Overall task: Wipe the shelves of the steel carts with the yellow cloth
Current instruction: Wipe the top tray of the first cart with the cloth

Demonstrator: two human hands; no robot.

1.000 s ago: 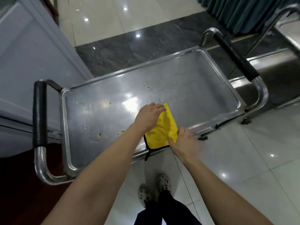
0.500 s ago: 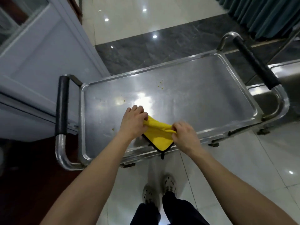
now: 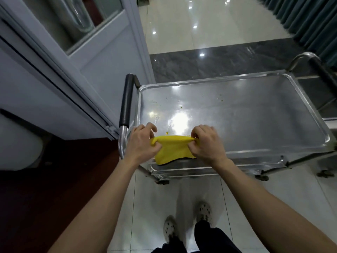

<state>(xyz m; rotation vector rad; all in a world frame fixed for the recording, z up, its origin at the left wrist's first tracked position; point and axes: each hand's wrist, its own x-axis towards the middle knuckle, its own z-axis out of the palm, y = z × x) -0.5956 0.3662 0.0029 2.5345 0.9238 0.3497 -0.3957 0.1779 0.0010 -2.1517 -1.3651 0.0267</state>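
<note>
The yellow cloth (image 3: 173, 149) is stretched between both hands above the near rim of the steel cart's top shelf (image 3: 255, 117). My left hand (image 3: 143, 143) pinches its left corner and my right hand (image 3: 206, 143) pinches its right corner. The cloth hangs down over the shelf's front edge. Small yellow-green crumbs (image 3: 181, 107) and smears dot the shelf's far left part. The shelf has a raised rim all round.
A black-gripped handle (image 3: 126, 103) stands at the cart's left end, another (image 3: 326, 72) at the right. A grey door frame (image 3: 87, 73) stands close on the left. A second steel cart's edge (image 3: 331, 123) shows at the far right. Dark curtains (image 3: 313, 24) hang at the back right.
Both hands lifted the cloth off the shelf and pulled its corners apart, stretching it out. My view shifted, so the cart sits further right in the frame.
</note>
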